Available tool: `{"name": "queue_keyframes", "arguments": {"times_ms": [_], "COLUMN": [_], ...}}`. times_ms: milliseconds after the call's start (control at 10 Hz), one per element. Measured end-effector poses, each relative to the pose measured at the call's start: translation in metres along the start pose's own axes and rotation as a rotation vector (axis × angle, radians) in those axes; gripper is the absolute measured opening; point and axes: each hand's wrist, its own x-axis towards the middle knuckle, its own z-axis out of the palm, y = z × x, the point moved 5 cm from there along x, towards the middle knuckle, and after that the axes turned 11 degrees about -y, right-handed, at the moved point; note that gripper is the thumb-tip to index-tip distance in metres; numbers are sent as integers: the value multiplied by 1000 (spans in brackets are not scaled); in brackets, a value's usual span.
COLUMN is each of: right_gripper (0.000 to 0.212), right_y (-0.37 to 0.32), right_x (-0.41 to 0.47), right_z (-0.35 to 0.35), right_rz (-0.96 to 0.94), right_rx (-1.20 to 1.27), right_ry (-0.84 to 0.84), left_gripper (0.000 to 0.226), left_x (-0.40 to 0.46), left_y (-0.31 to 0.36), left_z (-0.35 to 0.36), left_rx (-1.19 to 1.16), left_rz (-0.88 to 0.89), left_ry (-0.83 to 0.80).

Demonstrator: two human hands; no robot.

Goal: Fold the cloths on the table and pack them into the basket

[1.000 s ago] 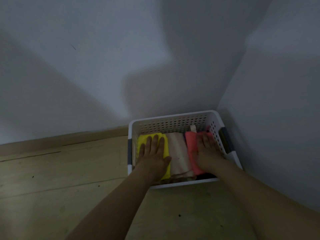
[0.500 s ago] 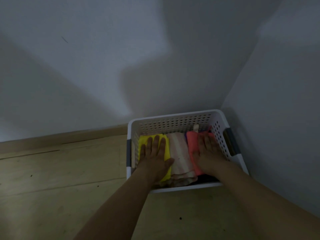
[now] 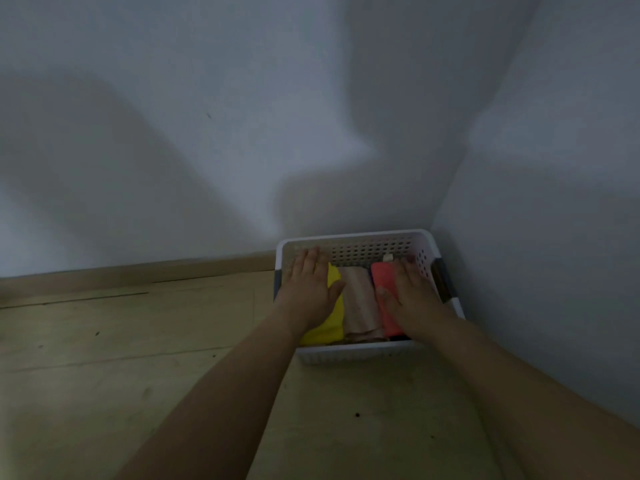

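Observation:
A white perforated basket (image 3: 360, 355) stands on the wooden table in the corner of two walls. Three folded cloths lie side by side in it: a yellow cloth (image 3: 329, 327) on the left, a beige cloth (image 3: 360, 306) in the middle, a pink cloth (image 3: 382, 278) on the right. My left hand (image 3: 310, 285) lies flat, fingers straight, over the yellow cloth near the basket's left wall. My right hand (image 3: 412, 296) lies flat on the pink cloth's right side. Each hand hides part of its cloth.
The wooden table (image 3: 121, 358) stretches to the left and toward me. A white wall (image 3: 207, 150) stands behind the basket and another white wall (image 3: 554, 271) close on its right. The basket has dark side handles (image 3: 443, 278).
Both hands have slid farther back in the basket, the left one also leftward, baring more of the yellow cloth near me. The view has shifted slightly.

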Motion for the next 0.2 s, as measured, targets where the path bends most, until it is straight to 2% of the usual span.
{"name": "queue_keyframes", "arguments": {"times_ms": [200], "right_gripper": [64], "right_y": [-13], "right_x": [-15], "right_z": [-28], "right_rz": [-25], "right_rx": [-38], "right_ry": [80], "left_gripper": [74], "left_x": [-9], "left_y": [9], "left_z": [-15], "left_rx": [-4], "left_rz": [34], "left_ry": [88]}}
